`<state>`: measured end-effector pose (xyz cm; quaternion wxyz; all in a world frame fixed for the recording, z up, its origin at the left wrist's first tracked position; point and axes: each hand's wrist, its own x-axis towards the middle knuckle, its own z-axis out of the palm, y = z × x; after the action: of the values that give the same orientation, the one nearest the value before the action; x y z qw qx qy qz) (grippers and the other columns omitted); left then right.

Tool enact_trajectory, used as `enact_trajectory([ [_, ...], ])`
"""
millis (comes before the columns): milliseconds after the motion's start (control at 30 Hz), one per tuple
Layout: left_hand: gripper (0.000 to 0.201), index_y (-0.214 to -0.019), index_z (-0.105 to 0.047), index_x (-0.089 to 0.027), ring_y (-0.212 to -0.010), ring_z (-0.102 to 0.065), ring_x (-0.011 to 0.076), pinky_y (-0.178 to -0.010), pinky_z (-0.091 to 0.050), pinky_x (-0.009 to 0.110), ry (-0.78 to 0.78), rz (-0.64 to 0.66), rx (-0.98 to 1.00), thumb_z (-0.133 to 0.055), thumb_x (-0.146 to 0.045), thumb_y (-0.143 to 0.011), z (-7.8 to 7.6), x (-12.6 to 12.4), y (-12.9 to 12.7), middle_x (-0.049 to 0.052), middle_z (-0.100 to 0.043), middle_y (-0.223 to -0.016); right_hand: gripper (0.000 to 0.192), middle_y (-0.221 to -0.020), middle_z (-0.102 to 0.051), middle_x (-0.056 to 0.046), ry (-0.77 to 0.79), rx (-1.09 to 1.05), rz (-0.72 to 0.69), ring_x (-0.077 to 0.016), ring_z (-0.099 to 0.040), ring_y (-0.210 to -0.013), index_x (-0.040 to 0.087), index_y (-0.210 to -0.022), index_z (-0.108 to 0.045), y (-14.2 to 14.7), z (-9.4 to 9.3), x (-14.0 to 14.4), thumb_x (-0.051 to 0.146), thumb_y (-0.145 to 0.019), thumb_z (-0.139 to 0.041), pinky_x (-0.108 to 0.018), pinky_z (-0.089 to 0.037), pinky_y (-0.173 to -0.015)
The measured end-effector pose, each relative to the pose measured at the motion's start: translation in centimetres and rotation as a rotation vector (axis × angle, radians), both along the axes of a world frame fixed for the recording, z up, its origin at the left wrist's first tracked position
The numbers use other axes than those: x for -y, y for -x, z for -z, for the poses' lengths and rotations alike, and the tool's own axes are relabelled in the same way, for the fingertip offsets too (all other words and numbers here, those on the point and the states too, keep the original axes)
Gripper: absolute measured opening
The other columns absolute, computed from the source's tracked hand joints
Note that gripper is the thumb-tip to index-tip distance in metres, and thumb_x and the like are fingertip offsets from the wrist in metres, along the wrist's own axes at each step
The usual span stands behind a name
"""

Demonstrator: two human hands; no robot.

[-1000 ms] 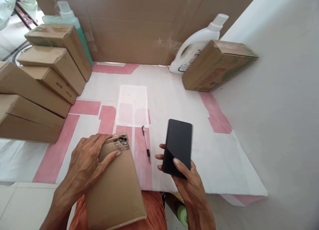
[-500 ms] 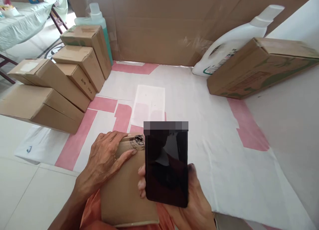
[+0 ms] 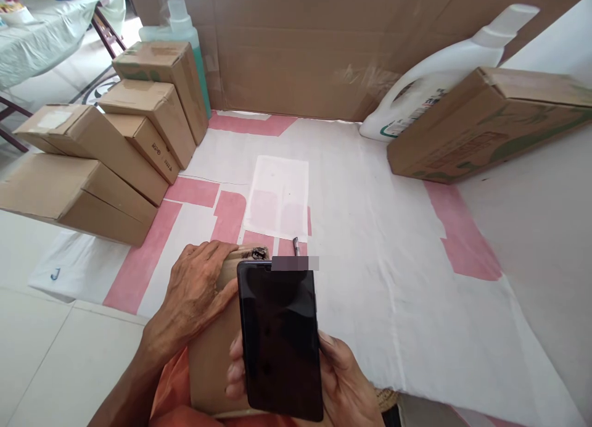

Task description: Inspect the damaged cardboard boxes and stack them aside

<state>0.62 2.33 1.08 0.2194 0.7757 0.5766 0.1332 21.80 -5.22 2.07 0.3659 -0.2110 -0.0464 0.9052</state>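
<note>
A right hand [image 3: 345, 384] grips a black phone [image 3: 280, 340] upright, its long axis running near to far, dark screen facing up, directly over a brown cardboard box [image 3: 217, 347] on the lap. The left hand [image 3: 194, 297] presses flat on the box's far left corner.

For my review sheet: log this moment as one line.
left hand: flat on cardboard box | right hand: holds dark phone over box | pen: tip visible beyond phone

I see my right hand [image 3: 342, 384] gripping a dark phone [image 3: 280, 340] over the small box [image 3: 210, 359]; my left hand [image 3: 197, 297] rests at its ten o'clock.
</note>
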Motion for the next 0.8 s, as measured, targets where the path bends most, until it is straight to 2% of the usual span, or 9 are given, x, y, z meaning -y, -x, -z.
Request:
enact_trajectory([
  [133, 0.028, -0.130, -0.069, -0.028, -0.111, -0.070, 0.0295, -0.094, -0.042, 0.046, -0.004, -0.002, -0.016, -0.064, -0.035, -0.103, 0.08, -0.03, -0.08, 0.002, -0.077, -0.123, 0.039, -0.101, -0.085, -0.012, 0.089, -0.065, 0.022, -0.0358, -0.077, -0.110, 0.020, -0.096, -0.088, -0.03, -0.22, 0.11, 0.058, -0.090, -0.078, -0.055, -0.052, -0.110],
  [267, 0.028, -0.131, -0.069, -0.029, -0.111, -0.070, 0.0291, -0.093, -0.042, 0.045, -0.024, 0.003, -0.016, -0.063, -0.035, -0.104, 0.08, -0.04, -0.15, 0.002, -0.078, -0.124, 0.031, -0.092, -0.085, -0.008, 0.243, 0.011, 0.107, -0.0316, -0.080, -0.103, 0.022, -0.100, -0.088, -0.31, 0.10, 0.49, 0.050, -0.087, -0.086, -0.050, -0.055, -0.108],
  [333, 0.029, -0.132, -0.068, -0.030, -0.111, -0.070, 0.0289, -0.093, -0.042, 0.045, -0.034, 0.000, -0.009, -0.062, -0.035, -0.104, 0.07, -0.03, -0.14, 0.002, -0.078, -0.124, 0.031, -0.092, -0.085, -0.007, 0.266, 0.047, 0.162, -0.0302, -0.080, -0.100, 0.021, -0.103, -0.087, -0.30, 0.25, 0.49, 0.048, -0.086, -0.089, -0.048, -0.057, -0.106],
  [500, 0.027, -0.130, -0.067, -0.029, -0.112, -0.070, 0.0287, -0.095, -0.043, 0.045, -0.028, -0.017, -0.005, -0.060, -0.033, -0.104, 0.01, -0.03, -0.15, 0.002, -0.077, -0.125, 0.043, -0.097, -0.084, -0.013, 0.166, 0.018, 0.132, -0.0340, -0.079, -0.101, 0.017, -0.101, -0.085, 0.24, 0.33, 0.05, 0.058, -0.092, -0.077, -0.051, -0.060, -0.098],
  [667, 0.024, -0.126, -0.066, -0.028, -0.107, -0.071, 0.0288, -0.094, -0.043, 0.044, -0.055, -0.008, -0.036, -0.061, -0.032, -0.103, -0.02, -0.13, -0.27, 0.003, -0.077, -0.119, 0.053, -0.119, -0.080, -0.018, 0.003, 0.021, 0.154, -0.0338, -0.076, -0.107, 0.014, -0.121, -0.083, 0.44, 0.54, 0.03, 0.059, -0.103, -0.061, -0.049, -0.057, -0.099],
  [800, 0.019, -0.120, -0.067, -0.025, -0.100, -0.070, 0.0294, -0.087, -0.043, 0.043, -0.101, -0.013, -0.086, -0.057, -0.030, -0.104, -0.09, -0.11, -0.39, 0.005, -0.076, -0.112, 0.056, -0.121, -0.080, -0.018, 0.008, 0.031, 0.162, -0.0331, -0.076, -0.106, 0.015, -0.127, -0.080, 0.36, 0.74, 0.16, 0.062, -0.105, -0.059, -0.047, -0.057, -0.096],
])
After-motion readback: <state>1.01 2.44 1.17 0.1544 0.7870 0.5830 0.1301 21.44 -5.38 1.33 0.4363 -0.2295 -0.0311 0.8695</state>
